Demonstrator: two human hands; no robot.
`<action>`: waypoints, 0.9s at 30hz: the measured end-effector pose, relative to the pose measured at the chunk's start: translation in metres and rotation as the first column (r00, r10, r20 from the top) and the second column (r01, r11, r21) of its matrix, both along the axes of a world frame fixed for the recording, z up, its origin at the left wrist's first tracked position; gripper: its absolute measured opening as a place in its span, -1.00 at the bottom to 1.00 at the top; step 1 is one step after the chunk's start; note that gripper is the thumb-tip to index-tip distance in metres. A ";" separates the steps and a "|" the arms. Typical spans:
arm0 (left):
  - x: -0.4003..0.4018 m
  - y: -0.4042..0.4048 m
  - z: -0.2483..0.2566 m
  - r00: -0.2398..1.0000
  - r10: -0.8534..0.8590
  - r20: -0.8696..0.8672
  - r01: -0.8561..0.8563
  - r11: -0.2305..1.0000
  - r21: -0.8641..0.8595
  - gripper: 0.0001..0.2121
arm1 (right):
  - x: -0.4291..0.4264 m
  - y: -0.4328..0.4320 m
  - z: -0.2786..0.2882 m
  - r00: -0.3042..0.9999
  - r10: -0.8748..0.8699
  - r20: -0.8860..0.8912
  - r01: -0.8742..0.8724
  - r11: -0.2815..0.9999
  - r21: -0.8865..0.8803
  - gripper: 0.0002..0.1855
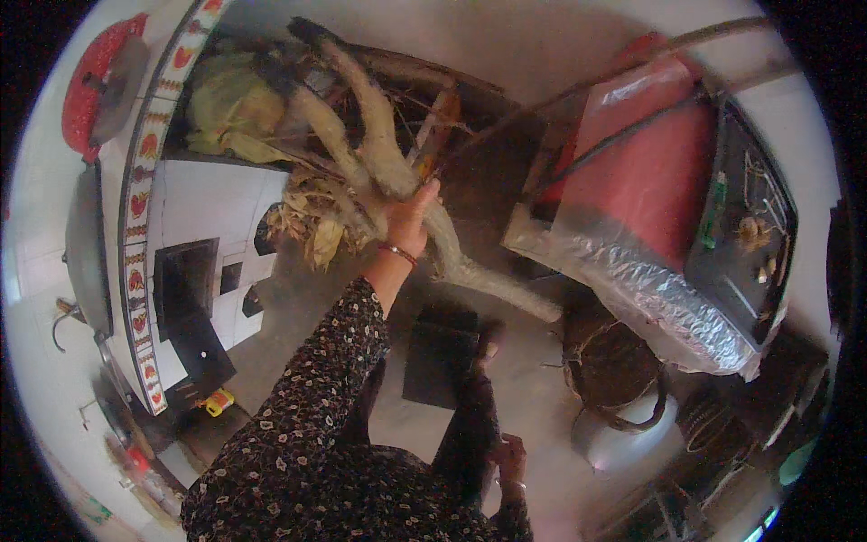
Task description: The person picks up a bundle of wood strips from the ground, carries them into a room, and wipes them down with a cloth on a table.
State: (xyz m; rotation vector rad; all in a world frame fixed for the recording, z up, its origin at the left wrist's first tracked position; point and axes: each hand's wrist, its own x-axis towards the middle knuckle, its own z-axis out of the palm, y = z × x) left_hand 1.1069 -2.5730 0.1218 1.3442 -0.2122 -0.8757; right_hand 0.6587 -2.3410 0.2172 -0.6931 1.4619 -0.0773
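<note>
My left hand (410, 220) is wrapped around a thick forked tree branch (389, 156). The branch is raised in front of me. Its limbs point toward the stacked firewood (433, 129) at the back, and its bent lower end reaches right, above the floor. Dry corn husks (325, 230) lie just behind my left wrist, partly hidden by the branch. Low down, beside my leg, my right hand (509, 461) has its fingers curled. Whether anything is inside them cannot be made out.
On the left stands a white-tiled stove (210, 196) with a dark firebox door (186, 284) and a wok lid (88, 251) on top. A foil-edged table (650, 291) with a red cover is at right. Near it sits a wicker basket (613, 366). A small yellow container (219, 402) stands by the stove.
</note>
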 end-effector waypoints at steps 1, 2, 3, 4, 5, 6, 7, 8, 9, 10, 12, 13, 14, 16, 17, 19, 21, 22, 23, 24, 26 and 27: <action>0.003 0.000 -0.006 0.999 0.011 -0.032 -0.009 0.999 0.050 -0.68 | 0.004 0.004 -0.004 0.999 -0.013 0.050 0.014 1.000 -0.020 -0.79; 0.006 -0.001 -0.011 0.998 0.024 -0.065 -0.018 0.995 0.099 -0.68 | 0.002 0.014 -0.019 0.977 -0.191 0.097 0.182 0.978 0.099 -0.79; -0.006 -0.024 0.010 0.974 0.094 -0.206 -0.043 0.970 0.241 -0.68 | -0.001 0.033 -0.040 0.913 -0.396 0.098 0.369 0.904 0.216 -0.79; -0.007 -0.033 0.026 0.931 0.209 -0.299 -0.082 0.919 0.386 -0.67 | -0.005 0.044 -0.055 0.822 -0.561 0.098 0.503 0.796 0.338 -0.79; -0.002 -0.033 0.022 0.937 0.164 -0.308 -0.063 0.947 0.314 -0.66 | -0.006 0.047 -0.063 0.974 -0.206 0.089 0.206 0.978 0.014 -0.78; 0.007 -0.034 0.018 0.942 0.118 -0.313 -0.042 0.970 0.238 -0.64 | -0.002 0.042 -0.069 0.987 0.160 -0.035 -0.163 0.944 -0.286 -0.78; 0.014 -0.037 0.015 0.947 0.074 -0.313 -0.025 0.987 0.159 -0.63 | 0.004 0.036 -0.072 0.961 0.263 -0.081 -0.275 0.910 -0.311 -0.77; 0.018 -0.040 0.012 0.961 0.094 -0.261 -0.054 0.986 0.157 -0.62 | 0.008 0.031 -0.072 0.924 0.358 -0.131 -0.381 0.863 -0.331 -0.76; 0.019 -0.046 0.012 0.971 0.113 -0.210 -0.082 0.985 0.151 -0.61 | 0.013 0.025 -0.064 0.973 0.226 -0.043 -0.230 0.965 -0.130 -0.75; 0.022 -0.053 0.011 0.974 0.120 -0.192 -0.089 0.983 0.159 -0.60 | 0.016 0.024 -0.059 0.998 0.067 0.009 -0.068 0.994 0.091 -0.74; 0.026 -0.070 0.007 0.974 0.118 -0.193 -0.081 0.978 0.191 -0.58 | 0.009 0.041 -0.078 0.958 0.274 -0.080 -0.285 0.940 -0.186 -0.72; 0.030 -0.078 0.003 0.972 0.115 -0.206 -0.071 0.975 0.210 -0.57 | 0.008 0.044 -0.084 0.921 0.364 -0.141 -0.390 0.865 -0.315 -0.70; 0.031 -0.086 -0.002 0.982 0.108 -0.156 -0.074 0.975 0.208 -0.54 | 0.006 0.049 -0.087 0.951 0.290 -0.108 -0.306 0.931 -0.198 -0.69; 0.036 -0.095 -0.016 0.991 0.072 -0.115 -0.041 0.966 0.255 -0.52 | 0.013 0.051 -0.085 0.990 0.116 -0.084 -0.112 0.992 0.054 -0.66; 0.039 -0.102 -0.023 0.994 0.052 -0.095 -0.023 0.960 0.279 -0.51 | 0.017 0.051 -0.086 0.993 -0.110 -0.040 0.114 0.982 0.149 -0.67; 0.055 -0.103 -0.051 0.996 0.009 -0.086 0.009 0.979 0.202 -0.50 | 0.021 0.052 -0.084 0.844 -0.535 -0.027 0.511 0.789 0.340 -0.68; 0.051 -0.109 -0.062 0.996 -0.037 -0.078 0.050 0.983 0.174 -0.49 | 0.019 0.057 -0.086 0.929 -0.366 -0.055 0.365 0.882 0.298 -0.68; 0.058 -0.113 -0.073 0.998 -0.036 -0.051 0.048 0.960 0.275 -0.48 | 0.018 0.061 -0.093 0.948 -0.314 -0.058 0.317 0.908 0.274 -0.68; 0.065 -0.115 -0.082 0.998 -0.035 -0.061 0.048 0.973 0.227 -0.48 | 0.016 0.064 -0.100 0.964 -0.258 -0.063 0.266 0.931 0.251 -0.68; 0.066 -0.120 -0.088 0.996 -0.044 -0.078 0.057 0.982 0.180 -0.47 | 0.017 0.072 -0.107 0.963 -0.259 -0.076 0.270 0.937 0.222 -0.68; 0.068 -0.120 -0.097 0.993 -0.048 -0.105 0.076 0.956 0.282 -0.51 | 0.010 0.084 -0.113 0.985 -0.143 -0.098 0.157 0.975 0.157 -0.67; 0.070 -0.119 -0.101 0.993 -0.056 -0.107 0.089 0.935 0.343 -0.52 | 0.012 0.082 -0.113 0.993 -0.032 -0.110 0.046 0.991 0.127 -0.66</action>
